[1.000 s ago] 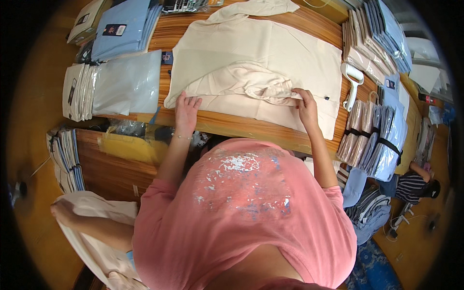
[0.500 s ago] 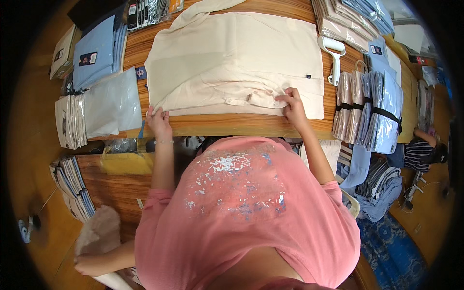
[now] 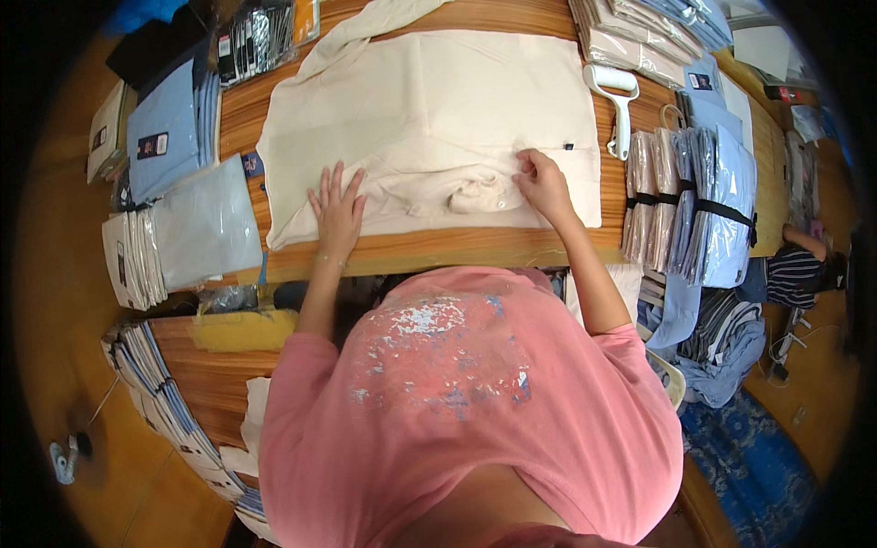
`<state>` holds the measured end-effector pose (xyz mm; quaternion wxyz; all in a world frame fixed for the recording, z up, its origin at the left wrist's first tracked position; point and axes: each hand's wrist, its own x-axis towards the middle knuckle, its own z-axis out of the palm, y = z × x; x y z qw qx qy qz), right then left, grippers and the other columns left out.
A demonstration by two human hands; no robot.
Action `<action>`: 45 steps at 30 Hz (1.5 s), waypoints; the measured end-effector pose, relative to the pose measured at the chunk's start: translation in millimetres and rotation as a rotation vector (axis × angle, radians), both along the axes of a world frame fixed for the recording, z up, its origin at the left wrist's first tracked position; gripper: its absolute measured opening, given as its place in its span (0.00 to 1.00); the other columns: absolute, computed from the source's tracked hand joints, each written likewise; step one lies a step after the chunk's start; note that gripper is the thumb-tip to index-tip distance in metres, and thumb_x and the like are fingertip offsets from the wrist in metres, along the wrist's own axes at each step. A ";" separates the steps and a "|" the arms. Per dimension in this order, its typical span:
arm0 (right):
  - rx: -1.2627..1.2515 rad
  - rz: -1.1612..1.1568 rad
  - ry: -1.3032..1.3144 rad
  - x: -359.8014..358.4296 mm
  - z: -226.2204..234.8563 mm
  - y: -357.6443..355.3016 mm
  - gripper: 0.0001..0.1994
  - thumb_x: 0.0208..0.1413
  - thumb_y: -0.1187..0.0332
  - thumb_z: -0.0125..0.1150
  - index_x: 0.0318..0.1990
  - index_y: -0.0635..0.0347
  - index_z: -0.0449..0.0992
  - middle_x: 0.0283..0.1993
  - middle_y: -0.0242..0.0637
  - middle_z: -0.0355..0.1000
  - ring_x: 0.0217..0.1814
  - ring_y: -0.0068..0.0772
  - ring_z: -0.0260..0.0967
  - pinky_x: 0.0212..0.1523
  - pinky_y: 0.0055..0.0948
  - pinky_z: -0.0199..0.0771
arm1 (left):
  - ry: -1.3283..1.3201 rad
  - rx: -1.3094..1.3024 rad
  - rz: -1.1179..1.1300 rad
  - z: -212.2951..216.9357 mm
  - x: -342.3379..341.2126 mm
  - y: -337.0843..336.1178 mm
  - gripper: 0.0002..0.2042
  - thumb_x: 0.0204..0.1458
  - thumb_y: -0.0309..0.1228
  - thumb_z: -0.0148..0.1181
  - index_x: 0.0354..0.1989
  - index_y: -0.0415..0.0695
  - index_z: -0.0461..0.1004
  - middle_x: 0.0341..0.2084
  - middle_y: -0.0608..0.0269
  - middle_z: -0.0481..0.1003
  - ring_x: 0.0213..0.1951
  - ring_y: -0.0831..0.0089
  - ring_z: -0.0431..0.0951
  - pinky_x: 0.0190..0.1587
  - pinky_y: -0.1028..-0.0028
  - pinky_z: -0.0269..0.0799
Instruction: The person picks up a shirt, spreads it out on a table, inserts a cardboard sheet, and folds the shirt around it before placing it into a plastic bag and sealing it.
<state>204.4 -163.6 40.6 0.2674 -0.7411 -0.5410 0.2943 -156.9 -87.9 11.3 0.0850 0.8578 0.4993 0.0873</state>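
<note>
Cream cloth garment (image 3: 429, 110) spread flat across wooden worktop (image 3: 438, 251), bunched fold near its lower edge. Left hand (image 3: 338, 205) pressed flat, fingers spread, on lower left part; right hand (image 3: 544, 183) pinching fabric just right of the bunch. White lint roller (image 3: 617, 105) beside right edge.

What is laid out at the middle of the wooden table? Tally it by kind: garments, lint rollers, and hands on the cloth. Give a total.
Cream garment, spread flat: 1
White lint roller, beside the garment's right edge: 1
Hands on the garment: 2, the left hand and the right hand
Total: 4
</note>
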 end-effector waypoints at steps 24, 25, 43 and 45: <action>0.166 -0.218 -0.380 138.0 86.0 42.1 0.07 0.48 0.75 0.55 0.35 0.64 0.77 0.30 0.41 0.75 0.29 0.33 0.74 0.26 0.32 0.71 | -0.938 -0.417 0.150 110.6 -19.6 165.2 0.07 0.54 0.27 0.54 0.39 0.39 0.68 0.32 0.66 0.74 0.35 0.81 0.71 0.39 0.81 0.65; 0.054 -0.327 -0.137 135.7 88.4 17.3 0.07 0.48 0.79 0.55 0.35 0.65 0.76 0.28 0.40 0.75 0.26 0.28 0.73 0.23 0.27 0.71 | -0.920 -0.429 0.166 118.5 -30.1 138.1 0.07 0.54 0.25 0.54 0.40 0.39 0.68 0.32 0.67 0.74 0.35 0.82 0.71 0.38 0.82 0.65; 0.133 -0.119 -0.085 110.5 36.8 -95.1 0.14 0.40 0.88 0.47 0.33 0.67 0.75 0.43 0.45 0.74 0.40 0.32 0.73 0.39 0.22 0.70 | -0.067 -0.098 -0.319 48.9 15.8 16.4 0.14 0.38 0.35 0.65 0.34 0.49 0.73 0.32 0.65 0.68 0.41 0.66 0.64 0.48 0.65 0.56; 0.112 -0.044 -0.173 116.2 12.6 -105.3 0.15 0.40 0.88 0.47 0.34 0.66 0.76 0.44 0.47 0.73 0.43 0.40 0.73 0.42 0.27 0.71 | -0.090 -0.055 -0.331 52.1 19.4 17.8 0.10 0.39 0.36 0.63 0.30 0.49 0.74 0.31 0.67 0.67 0.40 0.67 0.64 0.47 0.64 0.56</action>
